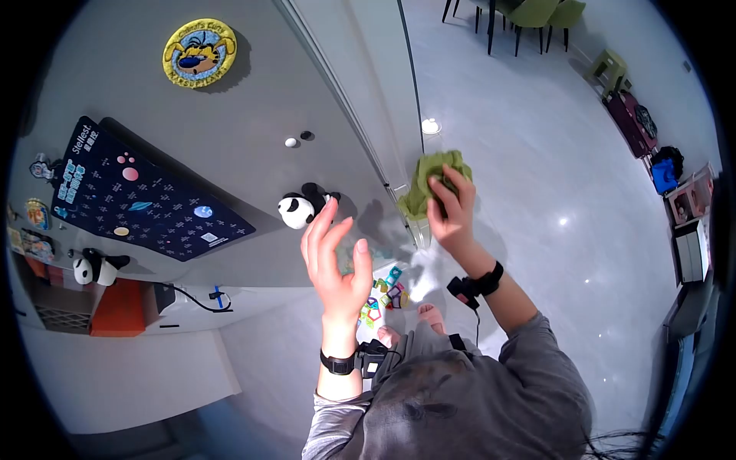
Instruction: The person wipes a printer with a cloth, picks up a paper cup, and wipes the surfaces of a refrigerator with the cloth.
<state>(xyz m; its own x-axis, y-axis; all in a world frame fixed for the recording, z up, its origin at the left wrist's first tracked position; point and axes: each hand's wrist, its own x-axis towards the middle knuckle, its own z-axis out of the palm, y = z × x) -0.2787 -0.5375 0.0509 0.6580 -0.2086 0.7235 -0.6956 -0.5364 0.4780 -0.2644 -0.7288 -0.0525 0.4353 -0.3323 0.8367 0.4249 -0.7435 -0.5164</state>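
My right hand (452,207) grips a crumpled green cloth (425,180) beside the edge of the grey upright panel (261,100). Whether the cloth touches that edge I cannot tell. My left hand (333,268) is raised in front of the panel, its fingers apart and nothing in it. Just beyond its fingertips, a panda figure (295,209) sticks to the panel. Each wrist wears a black strap with a small device.
On the panel are a round yellow patch (199,54), a dark blue board (146,195) and a second panda figure (96,267). Colourful plastic shapes (372,313) lie on the floor by my feet. Green chairs (533,14) and a suitcase (630,126) stand farther off.
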